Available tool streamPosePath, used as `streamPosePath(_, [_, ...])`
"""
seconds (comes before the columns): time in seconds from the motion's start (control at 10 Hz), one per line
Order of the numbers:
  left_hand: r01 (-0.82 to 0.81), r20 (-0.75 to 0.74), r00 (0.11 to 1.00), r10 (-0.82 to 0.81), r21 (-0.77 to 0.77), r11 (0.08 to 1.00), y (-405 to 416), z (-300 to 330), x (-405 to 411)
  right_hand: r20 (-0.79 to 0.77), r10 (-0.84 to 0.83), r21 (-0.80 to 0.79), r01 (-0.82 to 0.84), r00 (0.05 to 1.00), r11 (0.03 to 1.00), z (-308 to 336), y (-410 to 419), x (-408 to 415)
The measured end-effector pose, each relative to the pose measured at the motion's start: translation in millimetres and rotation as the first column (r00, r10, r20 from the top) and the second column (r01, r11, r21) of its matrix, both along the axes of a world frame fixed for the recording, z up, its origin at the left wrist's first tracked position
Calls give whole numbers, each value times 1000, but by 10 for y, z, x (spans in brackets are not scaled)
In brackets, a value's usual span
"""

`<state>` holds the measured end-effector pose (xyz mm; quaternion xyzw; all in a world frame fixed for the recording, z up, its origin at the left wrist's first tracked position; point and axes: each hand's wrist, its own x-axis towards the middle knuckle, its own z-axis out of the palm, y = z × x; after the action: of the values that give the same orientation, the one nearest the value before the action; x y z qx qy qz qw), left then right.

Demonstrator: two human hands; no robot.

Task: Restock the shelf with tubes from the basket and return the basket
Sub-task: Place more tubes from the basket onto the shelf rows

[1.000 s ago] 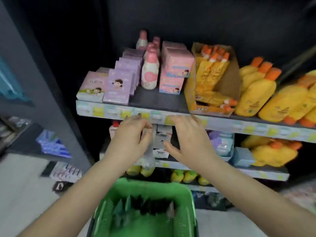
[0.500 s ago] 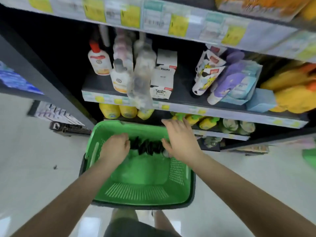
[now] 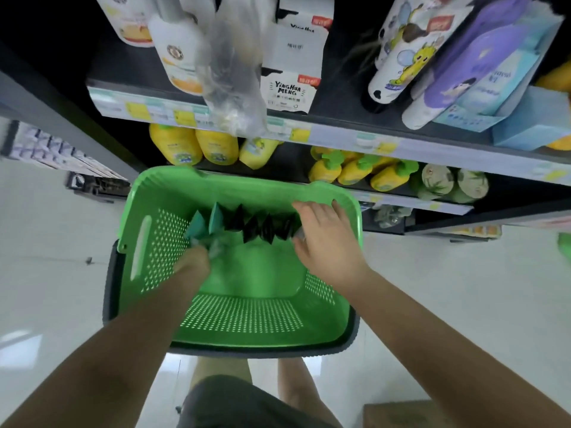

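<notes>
The green basket (image 3: 247,179) stands on the floor in front of the shelf unit. A row of upright tubes leans along its far wall, teal tubes (image 3: 213,219) at the left and black tubes (image 3: 262,228) at the right. My left hand (image 3: 191,267) is down inside the basket at the left end of the row; it is blurred, and its fingers curl round the lower ends of the teal tubes. My right hand (image 3: 327,239) reaches over the right end of the row with fingers spread, touching the black tubes.
The shelf edge (image 3: 340,137) with price labels runs just above the basket. White bottles, a white carton (image 3: 290,91) and a hanging clear plastic bag (image 3: 234,88) sit on it. Yellow bottles (image 3: 197,146) fill the shelf below. A cardboard box (image 3: 401,415) lies at the lower right.
Both hands came down from the upper shelf edge into the basket. The view tilted down and closer. My left hand has sunk lower at the left end of the tube row.
</notes>
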<state>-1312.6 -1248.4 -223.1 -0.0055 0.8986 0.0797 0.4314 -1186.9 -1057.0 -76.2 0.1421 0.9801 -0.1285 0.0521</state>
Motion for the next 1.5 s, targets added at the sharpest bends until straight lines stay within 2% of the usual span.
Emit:
streamPosePath(0.1, [-94,8,996,94,35,995,37,-59,37,-12,-20,-4,20,1000,1000,-75,-2,47])
streamPosePath(0.2, [504,67,862,-503,-233,832,32,-330,30,12,-29,-6,29,999,1000,-111,6,111])
streamPosePath(0.3, [-1,-108,994,-13,-128,992,141,-290,44,-2,-43,-9,43,999,999,-122,9,179])
streamPosePath(0.4, [181,-109,972,-206,-200,963,179,-266,9,-6,-48,-17,48,999,999,-146,12,226])
streamPosePath(0.5, [341,21,937,-350,-285,896,222,-263,-27,3,-56,-26,56,998,998,-177,23,253])
streamPosePath(0.6, [489,37,866,-499,-273,828,243,-225,-33,14,-69,-35,69,998,997,-156,10,269])
streamPosePath(0.7, [542,27,837,-547,-183,820,213,-88,-42,4,-75,-44,75,997,996,-76,-23,284])
streamPosePath(0.8, [565,16,825,-565,34,825,164,193,-87,-10,-80,-46,80,997,996,58,-55,303])
streamPosePath(0.9, [642,-41,762,-647,182,745,133,771,-149,2,-68,-48,68,998,997,260,-64,317])
streamPosePath(1.0, [759,-198,649,-735,241,605,146,1606,-217,54,-26,-89,31,998,996,546,-63,286])
streamPosePath(1.1, [907,-397,414,-819,111,405,191,2643,-230,25,1,-93,1,1000,996,948,-53,205])
streamPosePath(1.2, [959,-660,191,-727,-34,282,215,3531,-271,-67,28,-200,-41,997,979,1472,-42,91])
streamPosePath(1.3, [966,-792,80,-605,-88,242,255,4239,-415,-134,47,-397,-97,990,913,2058,-30,-48])
streamPosePath(1.4, [954,-870,-9,-493,-155,256,343,4918,-532,-260,54,-452,-171,964,876,2657,12,-160])
streamPosePath(1.5, [956,-930,-78,-358,-171,237,446,5604,-510,-362,-19,-536,-192,932,822,3149,67,-213])
